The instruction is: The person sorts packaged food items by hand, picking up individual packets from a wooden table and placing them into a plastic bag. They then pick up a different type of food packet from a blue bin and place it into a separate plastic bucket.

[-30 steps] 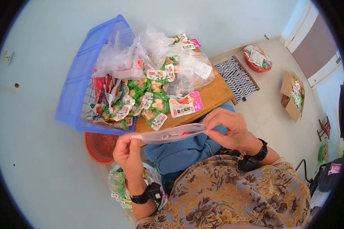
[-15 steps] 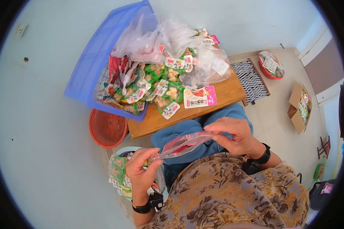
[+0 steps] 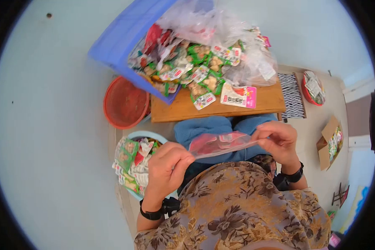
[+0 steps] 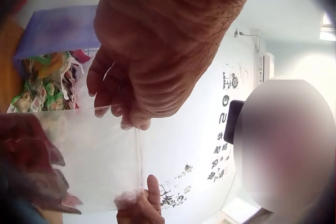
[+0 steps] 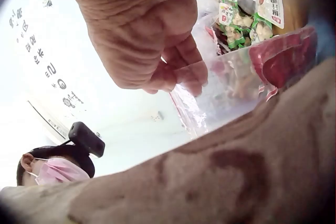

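A clear plastic bag [image 3: 221,143] with red packets at its bottom is stretched between both hands above the lap. My left hand [image 3: 167,168] pinches one end of its top edge, and my right hand [image 3: 279,141] pinches the other. In the left wrist view the bag [image 4: 94,155] hangs from the left hand's fingertips, its red contents at the far left. The right wrist view shows the right thumb and fingers [image 5: 191,77] gripping a corner of the bag, with a dark red packet [image 5: 283,61] inside.
Ahead, a wooden table [image 3: 187,106] bears a tilted blue basket [image 3: 125,46], snack packets and plastic bags [image 3: 254,62]. Left of it are a red basket [image 3: 125,104] and a light-blue tub [image 3: 148,134] of packets. A cardboard box [image 3: 324,156] and a red basin [image 3: 307,92] stand right.
The head view has shifted, so the table and baskets appear higher and further right. Both hands keep hold of the bag, which now spreads wider, showing more of its red contents.
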The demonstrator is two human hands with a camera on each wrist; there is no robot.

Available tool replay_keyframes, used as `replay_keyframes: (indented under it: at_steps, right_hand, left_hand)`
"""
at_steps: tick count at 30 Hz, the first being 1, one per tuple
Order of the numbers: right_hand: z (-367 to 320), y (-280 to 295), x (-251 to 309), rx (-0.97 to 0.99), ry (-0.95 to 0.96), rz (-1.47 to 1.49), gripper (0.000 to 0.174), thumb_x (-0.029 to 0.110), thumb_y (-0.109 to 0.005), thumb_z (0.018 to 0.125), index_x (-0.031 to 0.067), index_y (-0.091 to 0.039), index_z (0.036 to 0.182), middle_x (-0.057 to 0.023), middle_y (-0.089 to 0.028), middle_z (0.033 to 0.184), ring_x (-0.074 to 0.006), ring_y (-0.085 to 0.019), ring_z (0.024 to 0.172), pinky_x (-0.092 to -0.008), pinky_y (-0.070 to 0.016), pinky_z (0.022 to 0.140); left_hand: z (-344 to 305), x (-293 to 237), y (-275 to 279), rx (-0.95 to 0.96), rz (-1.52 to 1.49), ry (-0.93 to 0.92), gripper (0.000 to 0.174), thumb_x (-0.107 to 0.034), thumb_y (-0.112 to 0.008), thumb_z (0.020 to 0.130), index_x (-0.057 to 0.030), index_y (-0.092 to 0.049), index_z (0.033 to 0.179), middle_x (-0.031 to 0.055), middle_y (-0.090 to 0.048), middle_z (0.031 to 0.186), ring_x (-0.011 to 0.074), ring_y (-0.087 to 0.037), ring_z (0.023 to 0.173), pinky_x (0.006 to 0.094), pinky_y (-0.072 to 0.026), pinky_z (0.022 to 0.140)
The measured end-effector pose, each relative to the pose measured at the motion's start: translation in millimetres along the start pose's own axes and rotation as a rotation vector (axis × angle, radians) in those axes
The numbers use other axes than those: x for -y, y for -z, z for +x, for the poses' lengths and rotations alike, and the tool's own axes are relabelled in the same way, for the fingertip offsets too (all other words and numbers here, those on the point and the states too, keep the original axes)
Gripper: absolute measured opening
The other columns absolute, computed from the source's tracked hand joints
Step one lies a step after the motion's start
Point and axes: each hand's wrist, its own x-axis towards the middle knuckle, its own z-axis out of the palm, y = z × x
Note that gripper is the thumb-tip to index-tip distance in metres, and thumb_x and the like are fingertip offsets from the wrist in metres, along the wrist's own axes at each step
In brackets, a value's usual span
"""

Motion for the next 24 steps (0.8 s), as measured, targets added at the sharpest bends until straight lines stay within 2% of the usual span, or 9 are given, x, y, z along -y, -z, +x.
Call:
replay_keyframes:
  at_steps: [3, 4, 5, 8, 12, 14, 15, 17, 24]
  right_hand:
    - [1.3, -2.6, -1.7, 0.027, -0.014, 0.05, 0.034, -0.007, -0.067, 0.084, -0.0055, -0.063, 0.118, -0.0103, -0.067, 0.085, -0.0194, -0.066, 0.082, -0.0326, -0.0507, 0.079]
    - [2.0, -3.7, -2.5, 0.032, -0.011, 0.052, 0.034, -0.007, -0.067, 0.084, -0.0057, -0.063, 0.118, -0.0101, -0.067, 0.085, -0.0189, -0.066, 0.083, -0.0319, -0.0508, 0.079]
    - [3.0, -5.5, -2.7, 0.033, -0.008, 0.051, 0.034, -0.006, -0.067, 0.085, -0.0058, -0.063, 0.118, -0.0098, -0.067, 0.086, -0.0185, -0.066, 0.083, -0.0313, -0.0509, 0.079]
    - [5.5, -9.8, 0.2, 0.044, -0.053, 0.098, 0.033, -0.006, -0.067, 0.085, -0.0063, -0.063, 0.118, -0.0097, -0.067, 0.086, -0.0177, -0.066, 0.083, -0.0299, -0.0509, 0.079]
    - [9.9, -14.8, -1.3, 0.084, -0.018, 0.077, 0.033, -0.006, -0.067, 0.086, -0.0065, -0.062, 0.119, -0.0094, -0.067, 0.086, -0.0167, -0.065, 0.083, -0.0294, -0.051, 0.079]
    - [9.9, -14.7, -1.6, 0.115, 0.019, 0.017, 0.034, -0.006, -0.067, 0.086, -0.0066, -0.062, 0.119, -0.0089, -0.066, 0.086, -0.016, -0.064, 0.082, -0.0299, -0.051, 0.079]
    - [9.3, -14.5, -1.4, 0.107, 0.021, 0.01, 0.034, -0.006, -0.067, 0.086, -0.0066, -0.062, 0.119, -0.0089, -0.066, 0.086, -0.016, -0.064, 0.082, -0.0299, -0.051, 0.079]
    - [7.8, -13.7, -1.5, 0.075, -0.021, 0.062, 0.034, -0.005, -0.068, 0.086, -0.0063, -0.062, 0.12, -0.0087, -0.066, 0.087, -0.0153, -0.064, 0.081, -0.03, -0.0508, 0.08]
    - [16.6, -14.5, -6.7, 0.054, -0.026, 0.073, 0.033, -0.001, -0.073, 0.083, -0.0039, -0.065, 0.116, -0.0098, -0.069, 0.093, -0.0167, -0.067, 0.086, -0.0304, -0.0519, 0.079]
  left_hand:
    - [-1.0, -1.3, 2.6, -0.027, 0.09, -0.024, 0.01, -0.007, -0.073, 0.081, 0.0002, -0.066, 0.079, 0.0099, -0.063, 0.077, 0.0233, -0.06, 0.071, 0.0313, -0.0474, 0.066]
    - [-3.7, 0.7, 5.1, -0.004, 0.102, -0.029, 0.02, -0.016, -0.078, 0.078, -0.0014, -0.068, 0.087, 0.0104, -0.065, 0.084, 0.0262, -0.062, 0.078, 0.035, -0.0486, 0.071]
    - [-2.6, -2.2, 6.5, -0.017, 0.11, -0.018, 0.02, -0.016, -0.078, 0.078, -0.0014, -0.068, 0.087, 0.0104, -0.065, 0.084, 0.0262, -0.062, 0.078, 0.035, -0.0486, 0.071]
    - [4.8, -14.5, 3.1, 0.039, 0.36, -0.159, 0.05, -0.032, -0.084, 0.069, -0.0041, -0.066, 0.107, 0.011, -0.065, 0.101, 0.0324, -0.061, 0.092, 0.0434, -0.0476, 0.082]
    - [19.4, -27.1, -17.6, 0.067, 0.352, -0.217, 0.044, -0.027, -0.083, 0.069, -0.0043, -0.066, 0.103, 0.0108, -0.064, 0.097, 0.0312, -0.061, 0.09, 0.0422, -0.0483, 0.078]
    - [23.6, -27.1, -29.5, 0.048, 0.322, -0.306, 0.03, -0.016, -0.08, 0.07, -0.0059, -0.066, 0.095, 0.0092, -0.061, 0.089, 0.029, -0.062, 0.086, 0.0399, -0.0485, 0.074]
    - [24.3, -25.3, -31.4, 0.05, 0.317, -0.314, 0.03, -0.016, -0.08, 0.07, -0.0059, -0.066, 0.095, 0.0092, -0.061, 0.089, 0.029, -0.062, 0.086, 0.0399, -0.0485, 0.074]
    - [25.9, -23.4, -35.7, 0.054, 0.335, -0.37, 0.019, -0.007, -0.075, 0.071, -0.0066, -0.064, 0.086, 0.0074, -0.06, 0.083, 0.0266, -0.061, 0.08, 0.0381, -0.0483, 0.071]
    - [31.1, -34.6, -40.8, 0.083, 0.349, -0.36, 0.014, -0.005, -0.072, 0.074, -0.0071, -0.063, 0.084, 0.0063, -0.059, 0.077, 0.0265, -0.061, 0.074, 0.0371, -0.0469, 0.067]
